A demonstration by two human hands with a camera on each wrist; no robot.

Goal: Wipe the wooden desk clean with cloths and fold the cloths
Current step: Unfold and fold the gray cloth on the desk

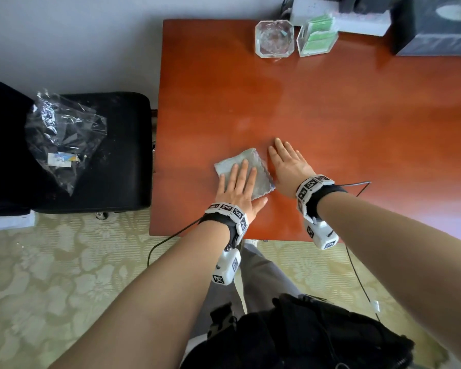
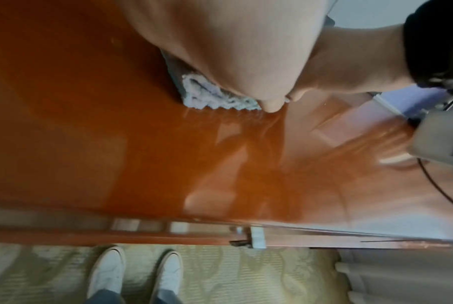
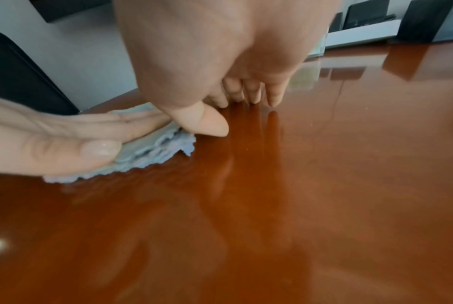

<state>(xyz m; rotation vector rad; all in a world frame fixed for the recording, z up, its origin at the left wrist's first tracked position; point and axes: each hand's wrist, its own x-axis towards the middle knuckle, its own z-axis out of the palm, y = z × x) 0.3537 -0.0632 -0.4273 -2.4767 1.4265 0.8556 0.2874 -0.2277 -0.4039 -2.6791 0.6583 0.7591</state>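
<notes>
A folded grey-blue cloth lies on the glossy red-brown wooden desk near its front left part. My left hand presses flat on the cloth with straight fingers. My right hand lies flat on the bare desk just right of the cloth, fingers straight, its thumb at the cloth's right edge. In the right wrist view the cloth shows layered wavy edges under the left hand's thumb, and the right hand touches the desk with its fingertips. In the left wrist view the cloth peeks out from under the left hand.
A glass ashtray and a clear holder with green packets stand at the desk's back edge, beside a dark box. A black chair with a plastic bag stands left of the desk. My feet are on the patterned carpet.
</notes>
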